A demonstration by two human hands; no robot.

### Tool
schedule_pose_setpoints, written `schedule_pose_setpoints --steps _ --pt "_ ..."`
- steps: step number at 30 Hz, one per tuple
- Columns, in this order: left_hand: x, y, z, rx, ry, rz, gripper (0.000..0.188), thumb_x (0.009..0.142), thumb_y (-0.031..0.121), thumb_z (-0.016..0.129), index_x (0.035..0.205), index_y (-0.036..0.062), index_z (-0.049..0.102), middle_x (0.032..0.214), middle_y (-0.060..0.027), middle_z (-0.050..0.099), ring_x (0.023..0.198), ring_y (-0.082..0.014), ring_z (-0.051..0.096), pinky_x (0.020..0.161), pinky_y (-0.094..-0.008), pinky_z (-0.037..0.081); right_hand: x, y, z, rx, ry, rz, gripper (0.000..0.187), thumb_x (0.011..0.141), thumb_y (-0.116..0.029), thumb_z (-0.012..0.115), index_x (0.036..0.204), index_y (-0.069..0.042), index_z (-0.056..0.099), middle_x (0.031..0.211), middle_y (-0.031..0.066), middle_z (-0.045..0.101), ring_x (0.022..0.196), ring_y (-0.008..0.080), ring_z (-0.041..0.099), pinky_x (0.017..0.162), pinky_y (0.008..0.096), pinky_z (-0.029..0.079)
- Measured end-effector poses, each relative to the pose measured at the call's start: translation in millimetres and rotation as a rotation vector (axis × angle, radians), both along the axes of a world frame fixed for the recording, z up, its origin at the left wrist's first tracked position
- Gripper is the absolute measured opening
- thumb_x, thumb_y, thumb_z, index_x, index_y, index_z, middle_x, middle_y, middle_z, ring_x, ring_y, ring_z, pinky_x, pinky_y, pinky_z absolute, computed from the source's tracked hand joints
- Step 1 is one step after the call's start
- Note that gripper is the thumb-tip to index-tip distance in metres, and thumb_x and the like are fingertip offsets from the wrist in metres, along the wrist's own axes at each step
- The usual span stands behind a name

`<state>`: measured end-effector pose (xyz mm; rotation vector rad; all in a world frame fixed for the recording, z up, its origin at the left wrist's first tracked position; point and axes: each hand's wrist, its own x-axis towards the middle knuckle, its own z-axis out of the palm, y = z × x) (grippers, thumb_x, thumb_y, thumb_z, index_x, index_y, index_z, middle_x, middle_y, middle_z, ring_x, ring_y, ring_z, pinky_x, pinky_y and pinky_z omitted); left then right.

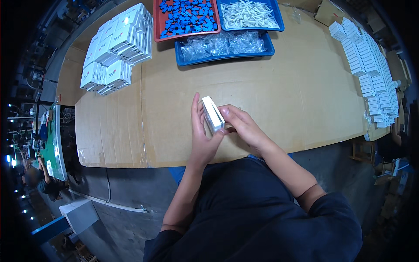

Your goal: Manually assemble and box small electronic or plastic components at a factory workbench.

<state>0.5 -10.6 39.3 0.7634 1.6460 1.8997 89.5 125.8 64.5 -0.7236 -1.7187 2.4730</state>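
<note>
A small white box point(212, 114) is held up in front of me, above the near middle of the table. My left hand point(204, 135) grips it from the left and below, with the thumb at its lower end and the fingers behind its far side. On the right side, my right hand point(242, 123) pinches the box near its edge with thumb and fingertips. A dark gap runs along one side of the box, beside a raised white flap. What lies inside the box cannot be seen.
Cardboard covers the table point(183, 87). White boxes point(115, 52) are stacked at the far left, and smaller white cartons point(369, 74) along the right edge. At the back stand a red tray point(187, 34) of blue pieces, a blue tray point(253, 29) of white pieces and a blue tray point(227, 56) of clear bags.
</note>
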Motion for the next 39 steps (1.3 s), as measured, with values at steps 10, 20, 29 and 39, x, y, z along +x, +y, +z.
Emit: schedule_pose_setpoints --steps 10,20,29,39 --pt "7 3 -11 0.107 -0.376 0.058 0.075 0.113 0.057 0.022 0.169 0.008 0.012 0.164 -0.019 0.033 0.149 -0.0294 0.038 0.123 -0.0426 0.032 0 -19 -17 0.138 0.31 -0.082 0.045 0.098 -0.008 0.072 0.14 -0.001 0.058 0.149 0.0143 0.055 0.14 0.0231 0.051 0.118 0.0393 0.042" --pt "19 15 7 0.082 -0.129 0.273 0.073 0.114 0.055 0.026 0.168 0.0081 0.012 0.162 -0.0252 0.031 0.152 -0.033 0.031 0.125 -0.0443 0.026 3 -45 -8 0.335 0.313 -0.091 0.045 0.102 -0.013 0.069 0.144 -0.001 0.061 0.159 0.0219 0.049 0.148 0.0303 0.046 0.121 0.0401 0.038" --pt "20 13 4 0.123 -0.149 0.298 0.089 0.107 0.071 0.032 0.167 0.007 0.02 0.148 -0.0173 0.046 0.137 -0.0266 0.047 0.118 -0.0414 0.034 6 -55 -8 0.299 0.318 -0.114 0.047 0.107 -0.007 0.058 0.151 0.004 0.051 0.161 0.0215 0.047 0.149 0.0298 0.046 0.121 0.0365 0.037" --pt "22 12 4 0.168 -0.06 0.252 0.093 0.106 0.07 0.036 0.166 0.0006 0.017 0.149 -0.0224 0.042 0.142 -0.0287 0.041 0.121 -0.043 0.028 10 -56 -8 0.619 0.38 -0.137 0.045 0.108 -0.013 0.055 0.15 0.004 0.052 0.155 0.0292 0.049 0.145 0.0377 0.051 0.115 0.0387 0.045"
